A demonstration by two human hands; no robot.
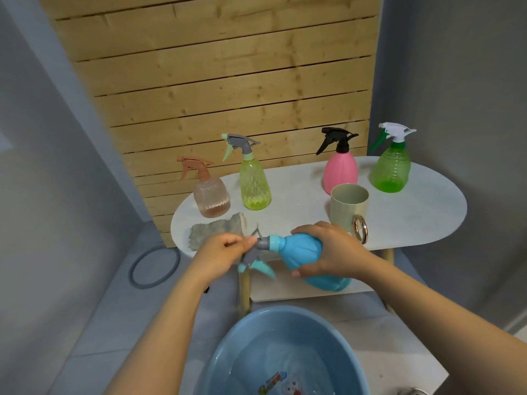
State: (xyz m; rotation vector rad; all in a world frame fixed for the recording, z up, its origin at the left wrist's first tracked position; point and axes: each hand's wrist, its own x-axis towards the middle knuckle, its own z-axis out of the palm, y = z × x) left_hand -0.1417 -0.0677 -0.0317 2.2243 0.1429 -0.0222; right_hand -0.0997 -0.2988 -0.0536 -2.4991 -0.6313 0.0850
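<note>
Wood-slat wall, white bench [299, 183] in front. Blue bottle [301, 250] held sideways at the bench's 6 o'clock edge, above basin [225, 354]. Left hand [222, 250] curled round its trigger head [261, 246], right hand [333, 249] wrapped round the body. Cup [349, 206] at bottle's 1 o'clock.

No words or numbers can be read. A colourful sticker [278, 384] on the bottom of the blue basin [256, 346] carries lettering too blurred to make out.
</note>
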